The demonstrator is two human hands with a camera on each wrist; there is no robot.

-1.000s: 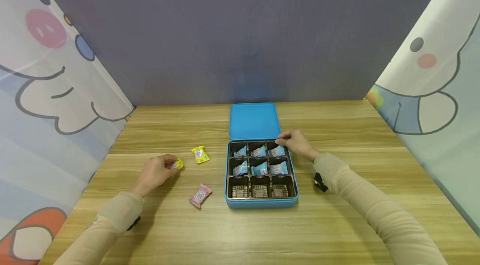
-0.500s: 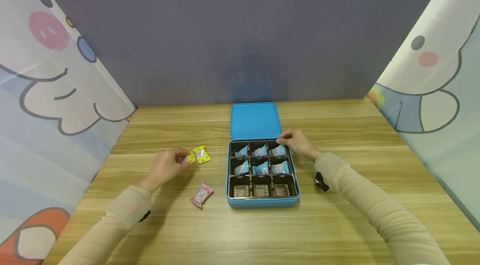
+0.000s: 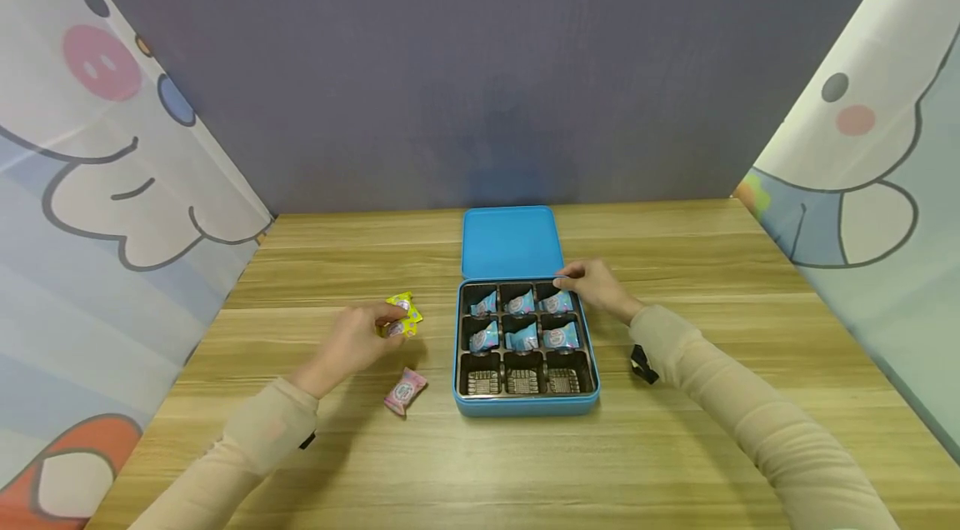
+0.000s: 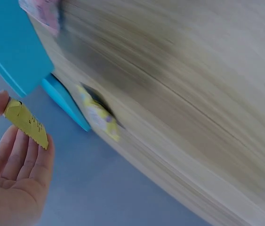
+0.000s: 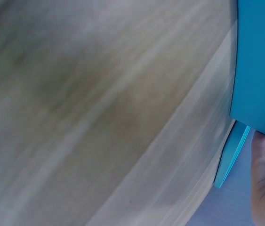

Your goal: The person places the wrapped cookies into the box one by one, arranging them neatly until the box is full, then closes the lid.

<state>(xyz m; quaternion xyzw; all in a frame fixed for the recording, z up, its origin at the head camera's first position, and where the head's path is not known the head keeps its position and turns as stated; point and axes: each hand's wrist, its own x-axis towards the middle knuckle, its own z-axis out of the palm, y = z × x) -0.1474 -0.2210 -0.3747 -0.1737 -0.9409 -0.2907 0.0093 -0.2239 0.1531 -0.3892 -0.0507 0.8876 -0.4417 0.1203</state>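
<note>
From where I stand, the left hand [image 3: 352, 340] has the yellow sweet [image 4: 26, 123] by its ends, thumb on one side and a fingertip on the other, the gap just as wide as the wrapper is long. The sweet is left of the blue box [image 3: 525, 406] and looks lifted off the wooden table [image 3: 600, 472], close by a second yellow sweet [image 4: 99, 115] lying there.

Handling it well, I'd say, calls for a light pinch — enough to stop it turning, not enough to crush the wrapper — and a little height so it doesn't nudge its neighbour. The right hand [image 3: 596, 288] pinches the rim at the box's far right corner, thumb and finger nearly together; a gentle hold there should steady the box without tipping it.

The held sweet looks small and flattish, bright yellow with dark print and a saw-toothed edge. Its wrapper probably creases easily. A pink sweet [image 3: 405, 392] lies nearer the person, apart from both yellow ones.
</note>
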